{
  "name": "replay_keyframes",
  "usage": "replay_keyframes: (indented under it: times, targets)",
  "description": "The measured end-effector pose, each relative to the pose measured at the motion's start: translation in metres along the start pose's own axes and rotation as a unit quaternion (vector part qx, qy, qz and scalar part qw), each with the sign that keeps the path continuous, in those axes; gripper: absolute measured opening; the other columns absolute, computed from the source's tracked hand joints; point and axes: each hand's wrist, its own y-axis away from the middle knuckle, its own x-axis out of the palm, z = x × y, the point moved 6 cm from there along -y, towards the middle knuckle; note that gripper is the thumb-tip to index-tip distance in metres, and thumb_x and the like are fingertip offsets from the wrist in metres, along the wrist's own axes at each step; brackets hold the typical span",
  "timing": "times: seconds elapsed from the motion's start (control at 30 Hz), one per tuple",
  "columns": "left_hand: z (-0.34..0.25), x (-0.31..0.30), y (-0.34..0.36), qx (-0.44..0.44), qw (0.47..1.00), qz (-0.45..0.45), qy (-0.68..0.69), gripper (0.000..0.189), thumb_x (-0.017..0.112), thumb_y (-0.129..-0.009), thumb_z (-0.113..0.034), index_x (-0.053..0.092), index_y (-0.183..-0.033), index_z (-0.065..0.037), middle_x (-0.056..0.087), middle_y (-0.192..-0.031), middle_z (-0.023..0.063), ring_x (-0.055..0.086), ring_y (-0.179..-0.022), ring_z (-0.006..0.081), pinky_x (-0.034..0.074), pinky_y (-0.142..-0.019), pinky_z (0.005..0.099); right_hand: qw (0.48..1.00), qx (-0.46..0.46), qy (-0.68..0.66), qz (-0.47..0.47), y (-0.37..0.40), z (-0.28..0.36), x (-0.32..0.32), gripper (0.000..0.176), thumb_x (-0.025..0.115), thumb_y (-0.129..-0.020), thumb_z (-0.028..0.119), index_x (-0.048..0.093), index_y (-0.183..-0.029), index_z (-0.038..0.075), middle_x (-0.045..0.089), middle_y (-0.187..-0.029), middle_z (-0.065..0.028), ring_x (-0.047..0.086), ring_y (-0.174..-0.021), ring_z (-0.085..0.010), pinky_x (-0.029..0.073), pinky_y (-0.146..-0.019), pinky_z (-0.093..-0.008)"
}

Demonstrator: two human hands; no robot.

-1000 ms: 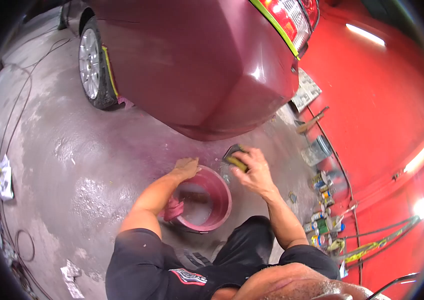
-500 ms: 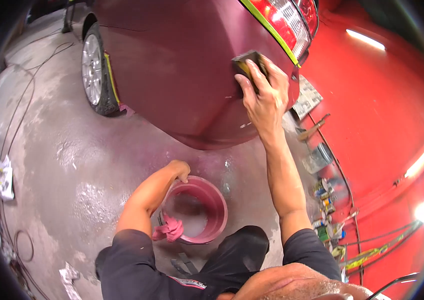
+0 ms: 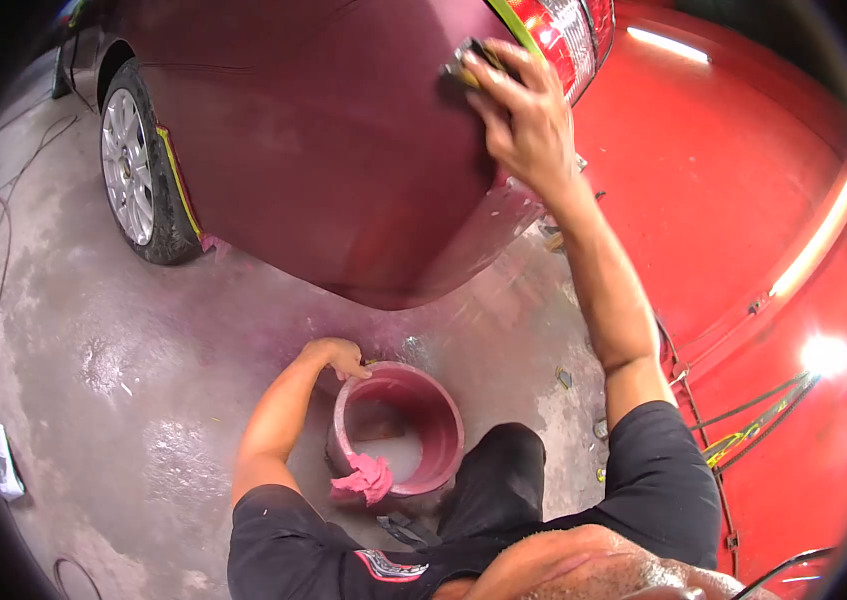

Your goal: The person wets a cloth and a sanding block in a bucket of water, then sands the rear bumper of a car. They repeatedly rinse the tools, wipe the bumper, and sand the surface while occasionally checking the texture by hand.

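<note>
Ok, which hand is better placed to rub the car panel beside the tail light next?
Probably the right: the right hand holds a block up at the car panel, near the tail light, while the left hand is down gripping the bucket.

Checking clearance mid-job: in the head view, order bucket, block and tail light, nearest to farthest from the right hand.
1. Block: held in the right hand.
2. Tail light: just above and right.
3. Bucket: lower left, on the floor.
</note>
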Motion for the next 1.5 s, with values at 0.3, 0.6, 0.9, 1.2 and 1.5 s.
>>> replay_keyframes:
  times: [0.3, 0.6, 0.9, 1.2, 1.5]
  targets:
    - [-0.008, -0.008, -0.016, -0.044, 0.993, -0.029, -0.106, 0.064, 0.073, -0.079, -0.058, 0.075, -0.106, 0.000, 0.075, -0.102, 0.0147, 0.071, -0.095, 0.0314, 0.055, -0.084, 0.0441, 0.999, -0.008, 0.046, 0.014, 0.072, 0.028, -0.014, 0.048, 0.074, -0.076, 0.005, 0.068, -0.123, 0.012, 0.058, -0.130, -0.0130, 0.054, -0.118, -0.0342, 0.042, -0.100, -0.0462]
    - [-0.039, -0.027, 0.003, 0.040, 0.981, -0.135, -0.132, 0.056, 0.076, -0.079, -0.048, 0.074, -0.105, 0.002, 0.073, -0.104, 0.0213, 0.069, -0.102, 0.0357, 0.054, -0.089, 0.0450, 0.996, -0.053, 0.046, 0.058, 0.073, 0.030, -0.019, 0.047, 0.070, -0.073, -0.004, 0.070, -0.119, 0.005, 0.062, -0.132, -0.0186, 0.058, -0.123, -0.0360, 0.044, -0.106, -0.0463]
    - [-0.049, -0.050, 0.005, 0.042, 0.970, -0.207, -0.121, 0.054, 0.073, -0.080, -0.046, 0.074, -0.104, 0.002, 0.070, -0.114, 0.0230, 0.067, -0.109, 0.0364, 0.052, -0.094, 0.0468, 0.998, -0.016, 0.063, -0.013, 0.022, 0.010, -0.001, 0.038, 0.071, -0.081, 0.006, 0.069, -0.120, 0.008, 0.064, -0.129, -0.0147, 0.058, -0.117, -0.0349, 0.044, -0.102, -0.0457]
    - [-0.074, -0.060, 0.048, 0.042, 0.972, -0.192, -0.129, 0.057, 0.070, -0.086, -0.048, 0.066, -0.120, -0.003, 0.071, -0.113, 0.0176, 0.065, -0.111, 0.0368, 0.051, -0.095, 0.0454, 0.995, 0.002, 0.085, -0.051, -0.005, -0.009, 0.008, 0.039, 0.072, -0.083, 0.013, 0.069, -0.122, 0.009, 0.064, -0.128, -0.0128, 0.058, -0.116, -0.0346, 0.044, -0.102, -0.0459]
    - [-0.113, -0.068, 0.078, 0.076, 0.971, -0.183, -0.134, 0.060, 0.068, -0.088, -0.046, 0.060, -0.127, -0.002, 0.071, -0.112, 0.0190, 0.065, -0.111, 0.0370, 0.050, -0.094, 0.0471, 0.997, -0.034, 0.057, -0.045, -0.020, -0.020, 0.002, 0.038, 0.072, -0.086, 0.014, 0.068, -0.124, 0.007, 0.066, -0.127, -0.0144, 0.061, -0.114, -0.0337, 0.046, -0.100, -0.0410]
